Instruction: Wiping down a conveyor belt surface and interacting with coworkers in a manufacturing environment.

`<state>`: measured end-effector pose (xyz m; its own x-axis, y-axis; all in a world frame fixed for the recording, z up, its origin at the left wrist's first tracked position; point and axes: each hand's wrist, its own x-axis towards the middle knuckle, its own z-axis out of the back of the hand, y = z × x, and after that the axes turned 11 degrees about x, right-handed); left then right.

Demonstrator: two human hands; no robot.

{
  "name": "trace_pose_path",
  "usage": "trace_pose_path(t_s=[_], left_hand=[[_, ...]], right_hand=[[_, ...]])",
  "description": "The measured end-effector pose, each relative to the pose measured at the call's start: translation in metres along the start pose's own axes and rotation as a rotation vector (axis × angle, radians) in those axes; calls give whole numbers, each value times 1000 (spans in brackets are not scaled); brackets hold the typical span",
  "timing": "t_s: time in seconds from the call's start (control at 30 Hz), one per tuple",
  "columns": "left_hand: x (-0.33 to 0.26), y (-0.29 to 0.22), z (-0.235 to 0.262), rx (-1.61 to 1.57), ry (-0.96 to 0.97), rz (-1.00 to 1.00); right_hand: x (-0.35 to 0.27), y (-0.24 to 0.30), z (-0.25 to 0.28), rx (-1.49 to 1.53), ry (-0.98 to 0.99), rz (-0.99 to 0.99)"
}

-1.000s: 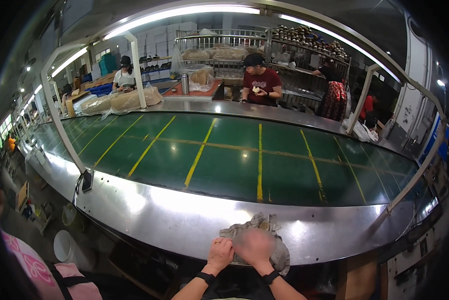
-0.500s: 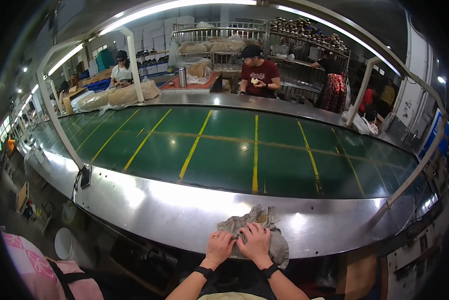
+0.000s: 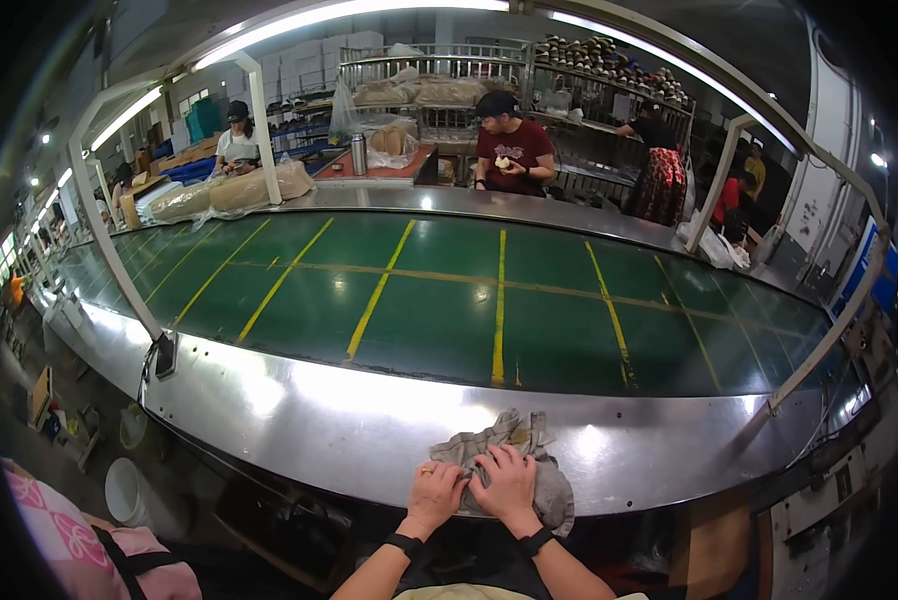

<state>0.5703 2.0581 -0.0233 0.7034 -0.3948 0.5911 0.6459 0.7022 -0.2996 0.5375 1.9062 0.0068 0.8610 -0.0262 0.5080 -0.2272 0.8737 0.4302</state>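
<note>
A crumpled grey cloth [image 3: 552,488] lies on the near metal ledge [image 3: 359,420] and hangs a little over its front edge. My left hand [image 3: 437,492], with a ring on one finger, is closed on the cloth's left part. Close beside it, my right hand [image 3: 507,482] has its bent fingers pressed into the middle of the cloth. The fingertips of both hands are partly hidden in the folds. Each wrist wears a dark band.
Beyond the ledge runs a green conveyor belt [image 3: 429,310] with yellow cross lines. Across it stand a person in a dark red shirt [image 3: 515,150] and another in white [image 3: 237,147]. Metal frame posts [image 3: 119,250] rise at both sides. A white bucket [image 3: 127,490] stands lower left.
The whole view has shifted slightly, and the belt's yellow lines sit a little farther left against the ledge. Both hands keep the same hold on the cloth.
</note>
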Motion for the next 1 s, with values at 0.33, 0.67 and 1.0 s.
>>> trace_pose_path(t_s=[0.33, 0.67, 1.0], left_hand=[[-5, 5, -9, -6, 18, 3], [-13, 3, -4, 60, 18, 23], [-20, 42, 14, 36, 87, -24]], right_hand=[[-2, -2, -6, -71, 27, 17], [-9, -3, -13, -31, 76, 34], [-7, -3, -9, -205, 4, 127]])
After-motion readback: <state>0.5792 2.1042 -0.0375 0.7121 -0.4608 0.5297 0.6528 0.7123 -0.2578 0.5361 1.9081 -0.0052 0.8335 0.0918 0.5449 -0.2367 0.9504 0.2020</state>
